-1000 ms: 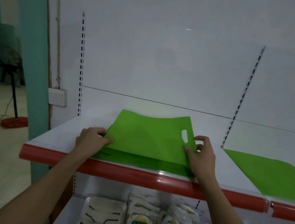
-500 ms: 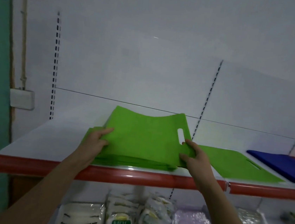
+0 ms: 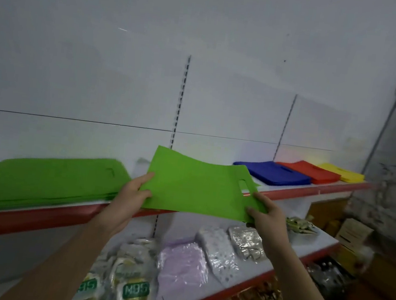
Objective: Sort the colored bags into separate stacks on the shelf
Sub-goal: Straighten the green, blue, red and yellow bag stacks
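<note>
On the upper white shelf with the red front lip (image 3: pixel 36 215): four separate piles of flat fabric bags, counted left to right. One thick stack of bright green non-woven bags (image 3: pixel 40 178) at the left end, edges fanned slightly along the front. Then, well apart on the right, one stack of dark blue bags (image 3: pixel 275 173), one of red bags (image 3: pixel 313 171) just beside it, and one of yellow bags (image 3: pixel 343 172) at the far end. Blue, red and yellow lie close together in a row; bag counts within each pile cannot be told.

One single green flat bag with a die-cut handle slot (image 3: pixel 195 189) is off the shelf, held level in the air between the green stack and the blue one, over the shelf's front edge. Two hands on it. The left hand (image 3: pixel 132 196) grips the bag's left edge, thumb on top, fingers curled beneath. The right hand (image 3: pixel 266 213) pinches the near right corner, just below the handle slot, thumb on top and fingers tucked under the fabric. The sheet sags a little between them.

Lower shelf (image 3: pixel 315 239): clear-wrapped packets with green lettering (image 3: pixel 132 288), one pale lilac plastic-wrapped pack (image 3: pixel 182 264), two silvery spotted packs (image 3: pixel 230 249). Cardboard boxes (image 3: pixel 352 234) at far right, blurred.
</note>
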Demonstrator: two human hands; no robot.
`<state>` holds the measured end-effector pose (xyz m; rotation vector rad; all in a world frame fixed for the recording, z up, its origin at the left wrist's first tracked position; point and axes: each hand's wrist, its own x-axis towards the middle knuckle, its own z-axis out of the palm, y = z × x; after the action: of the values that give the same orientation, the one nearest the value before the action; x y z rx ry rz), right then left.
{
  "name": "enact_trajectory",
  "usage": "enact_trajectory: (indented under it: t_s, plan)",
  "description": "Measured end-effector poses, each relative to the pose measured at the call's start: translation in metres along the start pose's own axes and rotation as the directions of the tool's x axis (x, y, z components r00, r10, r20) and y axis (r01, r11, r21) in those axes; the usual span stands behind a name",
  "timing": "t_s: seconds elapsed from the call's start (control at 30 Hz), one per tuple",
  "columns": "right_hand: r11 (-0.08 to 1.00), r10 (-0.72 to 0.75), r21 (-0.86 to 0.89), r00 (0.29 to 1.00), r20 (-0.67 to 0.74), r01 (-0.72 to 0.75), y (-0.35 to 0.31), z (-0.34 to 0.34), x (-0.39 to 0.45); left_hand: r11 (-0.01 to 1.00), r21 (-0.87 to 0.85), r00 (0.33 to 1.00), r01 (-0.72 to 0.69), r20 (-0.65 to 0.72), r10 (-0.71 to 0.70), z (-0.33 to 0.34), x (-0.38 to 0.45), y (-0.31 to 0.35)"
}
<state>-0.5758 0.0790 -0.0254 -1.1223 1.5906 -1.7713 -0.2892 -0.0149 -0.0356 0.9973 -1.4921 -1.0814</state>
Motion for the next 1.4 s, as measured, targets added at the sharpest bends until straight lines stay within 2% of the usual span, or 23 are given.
enact_trajectory:
  t_s: [0.4,0.63,0.8,0.93,1.23,1.4]
  plan:
    - [0.993,0.076,-0.091,0.997,-0.007,-0.076,0.033,-0.258,0.044,1.000,-0.019,0.988,0.019,0.152,-0.016,0.246,-0.039,0.016]
    - [0.983,0.102,-0.155,0.994,0.029,-0.096,0.046,-0.331,0.084,0.998,0.050,0.991,0.039,0.128,-0.045,0.326,-0.038,0.018]
    - [0.986,0.086,-0.152,0.990,0.116,-0.067,0.049,-0.312,0.127,0.986,0.167,0.998,0.001,0.057,-0.011,0.319,-0.017,0.030]
    - [0.992,0.055,-0.125,0.975,0.214,-0.029,0.048,-0.262,0.165,0.958,0.286,0.994,0.026,-0.106,0.004,0.288,0.002,0.034]
    - [0.973,-0.073,-0.176,0.927,0.367,0.147,0.051,-0.142,0.254,0.947,0.309,0.926,0.088,-0.377,0.037,0.225,0.067,0.016]
    - [0.954,-0.084,-0.222,0.890,0.447,0.202,0.044,-0.090,0.303,0.934,0.332,0.902,0.132,-0.431,0.026,0.200,0.106,0.007]
